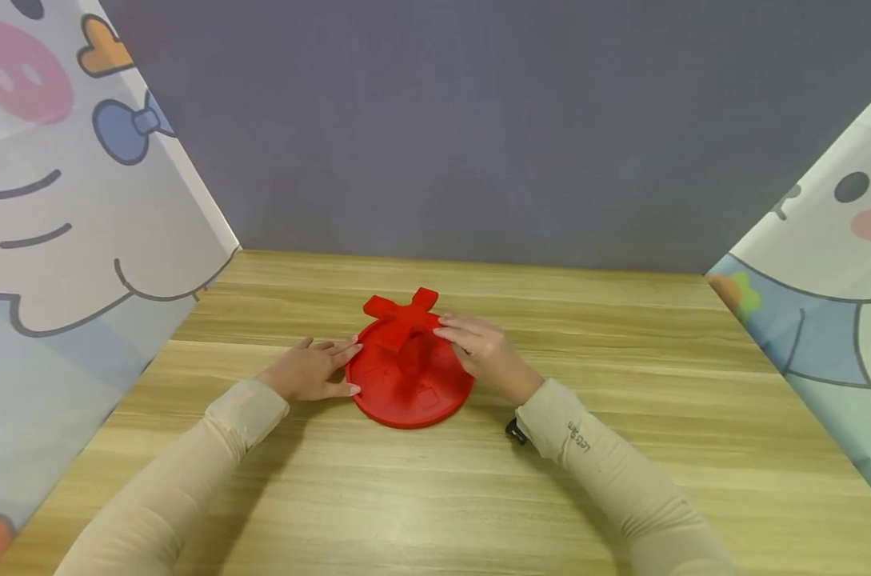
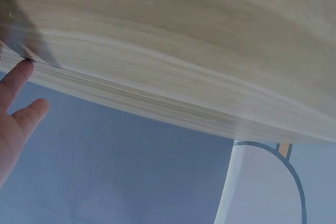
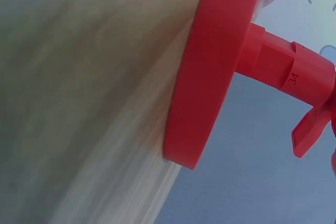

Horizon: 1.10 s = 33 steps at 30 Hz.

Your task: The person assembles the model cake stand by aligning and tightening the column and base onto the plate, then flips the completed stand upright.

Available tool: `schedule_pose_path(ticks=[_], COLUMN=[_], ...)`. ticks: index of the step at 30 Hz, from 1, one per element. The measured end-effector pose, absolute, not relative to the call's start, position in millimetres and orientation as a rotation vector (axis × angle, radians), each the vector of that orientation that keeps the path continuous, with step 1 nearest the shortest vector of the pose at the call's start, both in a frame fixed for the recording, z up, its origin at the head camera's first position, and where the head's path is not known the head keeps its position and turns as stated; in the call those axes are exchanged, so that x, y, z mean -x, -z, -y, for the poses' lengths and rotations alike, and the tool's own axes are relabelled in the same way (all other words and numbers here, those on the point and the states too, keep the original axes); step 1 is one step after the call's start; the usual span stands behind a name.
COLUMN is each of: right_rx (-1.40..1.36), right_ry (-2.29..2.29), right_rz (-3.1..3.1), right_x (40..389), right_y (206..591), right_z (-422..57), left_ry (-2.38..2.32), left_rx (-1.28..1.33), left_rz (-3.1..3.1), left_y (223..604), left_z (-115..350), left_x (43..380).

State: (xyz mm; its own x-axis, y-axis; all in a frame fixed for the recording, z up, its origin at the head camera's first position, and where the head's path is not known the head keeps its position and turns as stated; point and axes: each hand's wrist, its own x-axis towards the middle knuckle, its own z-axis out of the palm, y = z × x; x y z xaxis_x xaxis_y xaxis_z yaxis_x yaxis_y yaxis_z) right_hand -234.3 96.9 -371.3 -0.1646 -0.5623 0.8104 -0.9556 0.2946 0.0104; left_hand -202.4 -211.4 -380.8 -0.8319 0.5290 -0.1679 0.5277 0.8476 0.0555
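Note:
A round red plastic disc (image 1: 413, 408) with a raised rim lies flat on the table. From its middle rises a red post (image 3: 294, 66) marked "34", topped by a red four-armed cross (image 1: 406, 314). My left hand (image 1: 309, 372) rests at the disc's left edge, thumb and fingers spread and touching the rim. With its fingertips, my right hand (image 1: 481, 352) pinches the right arm of the cross; that arm is mostly hidden by the fingers. Only some fingers of the left hand (image 2: 16, 129) show in the left wrist view, at its left border.
The wood-grain table (image 1: 377, 504) runs back to a grey panel (image 1: 435, 136). Cartoon-printed cloths (image 1: 68, 200) hang at both sides. A small black piece (image 1: 517, 432) sticks out beside the right cuff.

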Motion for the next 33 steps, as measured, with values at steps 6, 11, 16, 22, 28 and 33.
schedule_pose_path(ticks=[6, 11, 16, 22, 28, 33], right_rx=[-1.372, -1.347, -1.156, -0.894, -0.891, -0.912], right_ry=[-0.674, -0.706, -0.988, -1.262, -1.234, -1.174], right_rz=[1.851, 1.969, 2.285, 2.400, 2.351, 2.406], right_x=[235.7, 231.1, 223.5, 217.9, 211.1, 205.5], right_y=[373.2, 372.3, 369.8, 364.8, 363.1, 360.6], right_z=[-96.6, -98.3, -97.6, -90.8, -85.0, -81.2], left_ry=[-0.022, -0.027, -0.041, -0.049, -0.050, -0.043], left_rx=[-0.817, -0.818, -0.823, -0.825, -0.827, -0.816], left_rz=[-2.866, -2.864, -2.869, -2.868, -2.868, -2.854], left_y=[379.2, 379.4, 381.5, 383.2, 382.6, 384.0], left_z=[214.2, 214.8, 214.2, 214.6, 215.1, 215.0], left_x=[200.0, 198.5, 199.4, 200.1, 200.4, 201.3])
